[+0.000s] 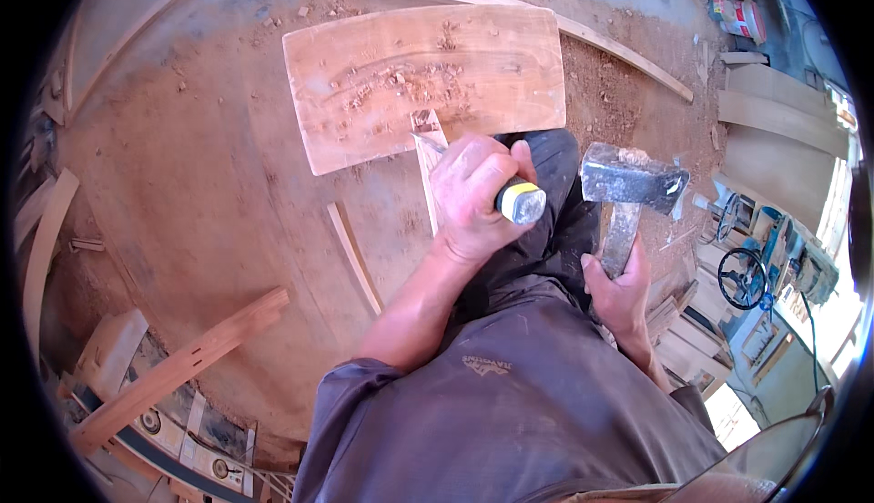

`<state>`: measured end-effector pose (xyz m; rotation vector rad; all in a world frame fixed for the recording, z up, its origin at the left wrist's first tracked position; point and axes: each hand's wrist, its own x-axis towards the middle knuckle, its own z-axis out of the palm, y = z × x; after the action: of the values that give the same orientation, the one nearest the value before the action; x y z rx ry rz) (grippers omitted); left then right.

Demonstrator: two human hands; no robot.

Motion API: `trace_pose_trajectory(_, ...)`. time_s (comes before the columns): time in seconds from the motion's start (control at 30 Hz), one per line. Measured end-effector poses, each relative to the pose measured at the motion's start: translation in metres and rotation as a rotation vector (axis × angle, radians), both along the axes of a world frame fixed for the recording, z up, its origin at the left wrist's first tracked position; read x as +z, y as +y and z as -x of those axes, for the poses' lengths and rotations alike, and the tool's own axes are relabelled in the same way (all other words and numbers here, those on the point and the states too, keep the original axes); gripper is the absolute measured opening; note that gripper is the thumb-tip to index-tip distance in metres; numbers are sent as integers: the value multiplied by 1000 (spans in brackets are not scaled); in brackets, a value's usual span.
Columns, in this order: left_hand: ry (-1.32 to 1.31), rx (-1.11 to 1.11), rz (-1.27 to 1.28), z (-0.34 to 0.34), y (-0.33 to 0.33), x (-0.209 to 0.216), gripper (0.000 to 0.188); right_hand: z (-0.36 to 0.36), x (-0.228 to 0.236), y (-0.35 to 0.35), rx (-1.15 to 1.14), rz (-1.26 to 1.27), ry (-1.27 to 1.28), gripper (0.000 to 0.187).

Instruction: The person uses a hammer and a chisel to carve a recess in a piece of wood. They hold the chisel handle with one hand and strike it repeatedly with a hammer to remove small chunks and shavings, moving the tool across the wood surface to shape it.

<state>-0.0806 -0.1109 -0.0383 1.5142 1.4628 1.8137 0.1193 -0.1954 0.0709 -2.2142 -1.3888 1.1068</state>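
Observation:
My left hand (471, 195) is wrapped round a chisel (523, 203) with a black and yellow handle and a metal striking cap. The chisel's blade slants down to a narrow wooden strip (426, 173), near a dark cut or recess at its far end. That end of the strip rests on a broad wooden board (337, 139), which has chips scattered across it. To the right, my right hand (625, 292) grips the handle of a hammer (633, 181) with a heavy, worn metal head. The hammer head is raised beside my leg, apart from the chisel cap.
Wood chips and dust cover the floor. A thin batten (355, 257) lies left of my legs, and a long curved strip (628, 52) lies beyond the board. A reddish beam (196, 357) juts in at lower left. Machinery with a black handwheel (743, 278) stands at right.

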Motion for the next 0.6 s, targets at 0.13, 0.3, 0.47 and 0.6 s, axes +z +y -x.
trace_pose_trajectory(0.13, -25, -8, -7, -4, -2, -4, 26, -2, -1, 0, 19, 28, -33, 38)
trace_pose_trajectory(0.3, -17, -17, -23, -2, 2, -10, 26, 8, 7, 6, 64, 3, -29, 36)
trace_pose_trajectory(0.47, -8, -11, -23, -1, 2, -13, 27, 9, 6, 5, 49, -35, -13, 36)
trace_pose_trajectory(0.6, -26, -10, -41, -1, 4, -15, 28, 11, 7, 7, 32, 0, -50, 35)
